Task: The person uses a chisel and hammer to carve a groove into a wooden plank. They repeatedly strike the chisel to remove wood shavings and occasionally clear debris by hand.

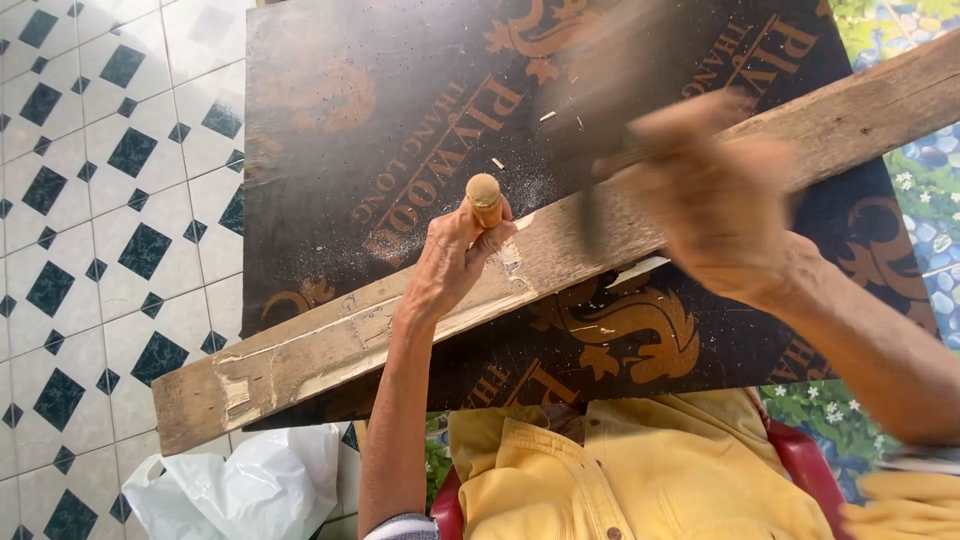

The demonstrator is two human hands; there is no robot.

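Plank (330, 355), one long one, lies slanted across one dark board (400, 110), under both hands. One white bag (250, 490) sits on the tiled floor (90, 230), below the left hand (455, 255). That hand is closed around one small wooden handle (485, 197), pressed down on the plank; its tip is hidden by the fingers. The right hand (715, 205) is just above the plank and very blurry, so I cannot tell if it is open or what it holds. A few tiny wood chips (497, 163) lie above the left hand.
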